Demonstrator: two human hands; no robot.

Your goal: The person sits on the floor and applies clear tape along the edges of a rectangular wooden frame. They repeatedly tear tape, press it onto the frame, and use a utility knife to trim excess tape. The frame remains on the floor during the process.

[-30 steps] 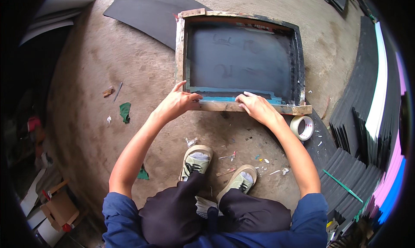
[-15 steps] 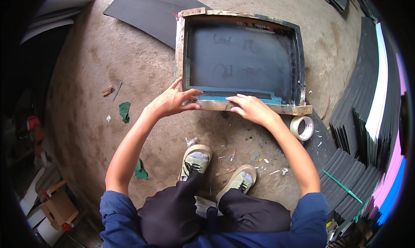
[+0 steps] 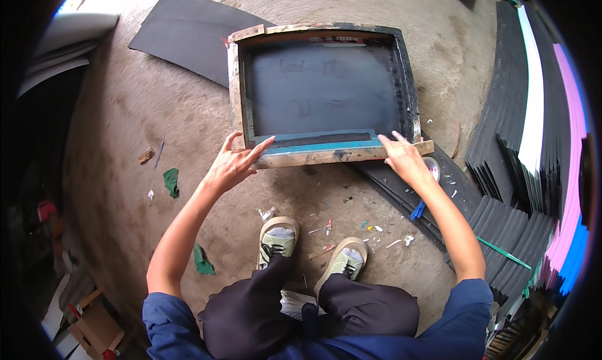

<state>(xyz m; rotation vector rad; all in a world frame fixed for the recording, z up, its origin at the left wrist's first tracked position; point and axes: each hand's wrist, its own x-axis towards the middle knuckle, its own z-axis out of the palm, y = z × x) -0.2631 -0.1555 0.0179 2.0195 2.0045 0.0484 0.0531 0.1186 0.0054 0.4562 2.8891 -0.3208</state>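
A screen-printing frame (image 3: 332,155) with worn wooden rails and a dark mesh (image 3: 323,90) lies in front of me, teal along its near edge. Faint reversed marks show on the mesh. At the near left corner, my left hand (image 3: 231,167) rests with its fingers spread, one pointing across the near rail. Near the right end of that rail is my right hand (image 3: 404,160), its fingers apart and touching the wood. Both hands are open. Partly behind my right hand, a roll of clear tape (image 3: 433,167) sits on dark sheets (image 3: 461,190).
A large black sheet (image 3: 188,34) lies beyond the frame at the left. Stacked black foam sheets (image 3: 501,231), with white, pink and blue ones, line the right. Green scraps (image 3: 170,182) and litter dot the concrete floor. A cardboard box (image 3: 97,328) stands at lower left.
My hands have moved apart along the near rail, the right one toward the right corner, and their fingers have spread. The whole view has turned slightly.
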